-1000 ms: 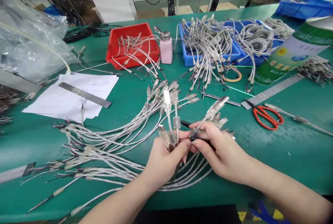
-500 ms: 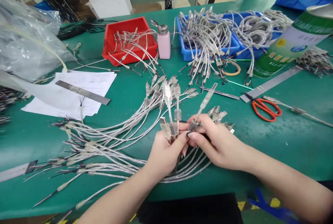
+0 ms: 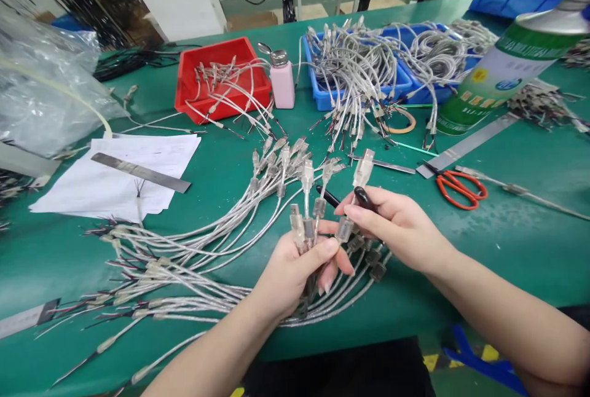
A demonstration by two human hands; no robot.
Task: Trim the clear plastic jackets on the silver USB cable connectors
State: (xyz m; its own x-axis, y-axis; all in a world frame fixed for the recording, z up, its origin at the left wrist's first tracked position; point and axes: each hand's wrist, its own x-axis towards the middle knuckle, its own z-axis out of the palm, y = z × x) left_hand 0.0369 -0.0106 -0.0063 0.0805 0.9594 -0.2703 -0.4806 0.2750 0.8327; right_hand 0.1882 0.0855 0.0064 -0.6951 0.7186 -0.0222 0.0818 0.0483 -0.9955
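Observation:
My left hand (image 3: 299, 268) is closed round a bunch of clear-jacketed USB cables (image 3: 308, 185), just below their ferrite lumps, with the metal plugs pointing up. My right hand (image 3: 391, 225) pinches a black-handled tool (image 3: 365, 199); a second black end of it sticks out left of the fingertips, and its working part is hidden. One more USB plug (image 3: 364, 168) rises just behind the right fingers, its ferrite lump (image 3: 343, 229) lying between both hands. More cables (image 3: 221, 219) lie fanned out to the left, bare wire ends outward.
Behind stand a red bin (image 3: 184, 86) of cables, a pink pump bottle (image 3: 283, 83) and blue bins (image 3: 322, 101) heaped with cables. To the right are orange-handled scissors (image 3: 456, 191), a steel ruler (image 3: 465, 145) and a green spray can (image 3: 502, 71). Papers (image 3: 69, 185) lie at left.
My right hand has shifted up and right from the left hand, and the black tool in it now shows plainly. The bunch of plugs has spread slightly. The view has moved a little.

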